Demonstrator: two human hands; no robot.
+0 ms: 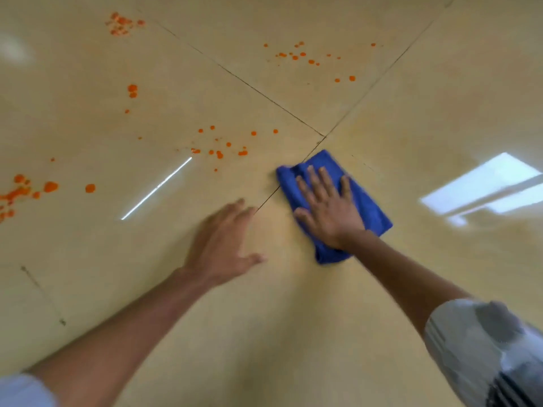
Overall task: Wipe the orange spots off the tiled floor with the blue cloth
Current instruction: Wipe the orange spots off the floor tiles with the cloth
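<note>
A folded blue cloth lies on the glossy beige tiled floor, just below the point where four tiles meet. My right hand presses flat on it with fingers spread. My left hand rests open on the floor to the left of the cloth, holding nothing. Orange spots are scattered over the floor: a cluster up and left of the cloth, another on the far tile, big blots at the left edge, and a patch at top left.
Dark grout lines cross the floor and meet near the cloth. Ceiling lights reflect brightly at right and as a streak left of centre. The floor around both hands has no spots.
</note>
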